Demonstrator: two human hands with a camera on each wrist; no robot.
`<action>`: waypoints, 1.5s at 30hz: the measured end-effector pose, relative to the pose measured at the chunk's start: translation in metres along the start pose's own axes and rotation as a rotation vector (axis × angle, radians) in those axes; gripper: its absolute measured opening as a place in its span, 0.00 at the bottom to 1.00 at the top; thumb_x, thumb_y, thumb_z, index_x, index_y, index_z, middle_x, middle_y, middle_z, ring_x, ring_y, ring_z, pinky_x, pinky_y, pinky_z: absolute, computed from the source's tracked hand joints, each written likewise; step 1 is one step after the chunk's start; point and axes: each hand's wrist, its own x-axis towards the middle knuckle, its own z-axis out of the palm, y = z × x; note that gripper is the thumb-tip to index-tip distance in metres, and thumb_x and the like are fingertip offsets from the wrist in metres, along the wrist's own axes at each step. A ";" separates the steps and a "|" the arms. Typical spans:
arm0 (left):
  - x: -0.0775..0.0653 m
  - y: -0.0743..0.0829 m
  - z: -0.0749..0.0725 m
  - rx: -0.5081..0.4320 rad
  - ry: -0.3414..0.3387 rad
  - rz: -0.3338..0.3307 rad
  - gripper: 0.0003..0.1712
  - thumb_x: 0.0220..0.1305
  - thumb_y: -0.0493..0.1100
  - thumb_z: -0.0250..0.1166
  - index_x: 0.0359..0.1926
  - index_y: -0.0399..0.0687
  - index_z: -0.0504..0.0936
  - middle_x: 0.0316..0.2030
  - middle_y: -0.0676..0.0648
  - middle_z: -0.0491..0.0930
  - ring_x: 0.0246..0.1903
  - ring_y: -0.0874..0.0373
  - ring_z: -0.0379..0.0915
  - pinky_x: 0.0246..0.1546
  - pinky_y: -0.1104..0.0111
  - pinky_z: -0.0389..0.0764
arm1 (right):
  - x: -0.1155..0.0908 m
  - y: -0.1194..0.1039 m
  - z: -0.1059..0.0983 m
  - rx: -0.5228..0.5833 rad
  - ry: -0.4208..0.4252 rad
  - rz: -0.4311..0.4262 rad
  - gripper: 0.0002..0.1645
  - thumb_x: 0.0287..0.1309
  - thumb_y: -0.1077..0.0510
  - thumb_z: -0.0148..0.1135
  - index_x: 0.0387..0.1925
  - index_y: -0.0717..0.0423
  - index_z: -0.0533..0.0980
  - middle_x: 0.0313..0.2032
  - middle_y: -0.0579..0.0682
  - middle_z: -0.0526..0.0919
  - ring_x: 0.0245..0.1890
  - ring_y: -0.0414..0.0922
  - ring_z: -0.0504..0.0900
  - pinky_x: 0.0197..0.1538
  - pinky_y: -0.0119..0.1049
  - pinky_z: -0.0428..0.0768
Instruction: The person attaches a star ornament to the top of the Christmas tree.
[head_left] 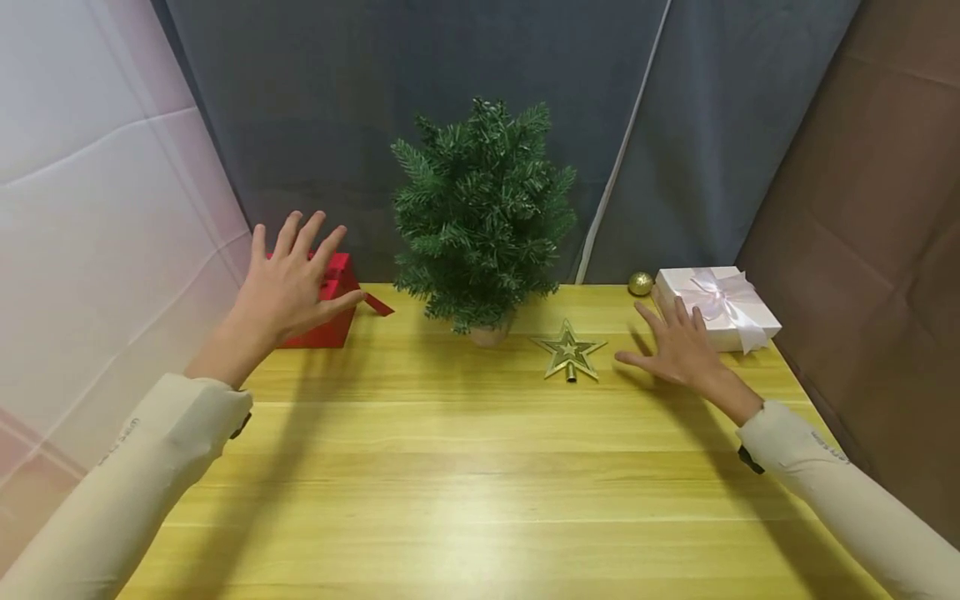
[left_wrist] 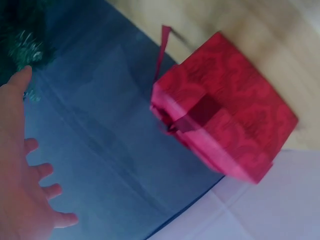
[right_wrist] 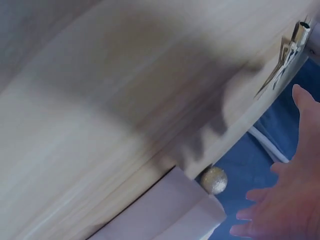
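My left hand (head_left: 288,287) is held with fingers spread over the red gift box (head_left: 322,329), partly hiding it in the head view. In the left wrist view that box (left_wrist: 225,105) shows a patterned side and a dark red ribbon. My right hand (head_left: 678,350) also has its fingers spread and holds nothing; it overlaps the near left corner of a white gift box (head_left: 720,304) with a pale bow. Left of this hand a gold star tree topper (head_left: 568,350) lies flat on the table. A gold ball ornament (head_left: 640,283) sits beside the white box.
A small green artificial tree (head_left: 483,217) stands upright at the back middle of the wooden table (head_left: 465,483). Grey cloth (head_left: 300,108) hangs behind it, with a white cord (head_left: 626,137) running down. A pale cloth (head_left: 97,183) closes the left side, a brown one (head_left: 877,208) the right.
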 end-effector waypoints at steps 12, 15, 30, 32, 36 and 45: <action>0.021 0.000 -0.036 0.005 0.055 0.021 0.57 0.68 0.71 0.61 0.84 0.49 0.48 0.81 0.35 0.45 0.79 0.33 0.39 0.73 0.31 0.36 | -0.003 -0.015 0.015 -0.007 -0.012 -0.079 0.61 0.59 0.27 0.67 0.80 0.56 0.58 0.75 0.72 0.60 0.77 0.72 0.51 0.76 0.68 0.44; 0.026 0.001 -0.045 0.009 0.076 0.030 0.56 0.69 0.70 0.61 0.84 0.50 0.47 0.81 0.35 0.46 0.79 0.33 0.39 0.73 0.31 0.36 | -0.004 -0.015 0.020 0.026 -0.022 -0.100 0.60 0.60 0.29 0.67 0.81 0.57 0.58 0.74 0.71 0.63 0.75 0.72 0.56 0.76 0.68 0.49; 0.051 0.016 -0.076 0.026 0.143 0.077 0.54 0.71 0.70 0.58 0.84 0.51 0.47 0.80 0.35 0.50 0.79 0.34 0.43 0.74 0.33 0.42 | -0.006 -0.030 0.039 0.240 0.017 -0.147 0.48 0.62 0.41 0.74 0.75 0.58 0.68 0.61 0.68 0.79 0.61 0.66 0.76 0.64 0.64 0.73; 0.054 0.018 -0.080 0.025 0.149 0.080 0.54 0.72 0.70 0.58 0.84 0.52 0.46 0.80 0.36 0.50 0.79 0.34 0.43 0.74 0.33 0.43 | -0.005 -0.032 0.040 0.297 0.014 -0.154 0.46 0.62 0.45 0.75 0.74 0.60 0.69 0.59 0.66 0.81 0.58 0.63 0.79 0.62 0.63 0.75; 0.060 0.022 -0.089 0.011 0.159 0.086 0.54 0.72 0.71 0.57 0.85 0.52 0.46 0.80 0.36 0.51 0.79 0.35 0.44 0.75 0.34 0.44 | -0.002 -0.036 0.044 0.426 0.002 -0.168 0.43 0.61 0.52 0.76 0.72 0.64 0.70 0.49 0.59 0.88 0.49 0.56 0.86 0.56 0.57 0.81; 0.072 0.030 -0.103 0.009 0.216 0.114 0.49 0.74 0.66 0.58 0.84 0.51 0.49 0.79 0.36 0.55 0.77 0.36 0.49 0.75 0.35 0.48 | 0.001 -0.045 0.048 0.613 -0.050 -0.108 0.40 0.59 0.60 0.77 0.68 0.71 0.71 0.42 0.60 0.89 0.41 0.55 0.90 0.45 0.45 0.87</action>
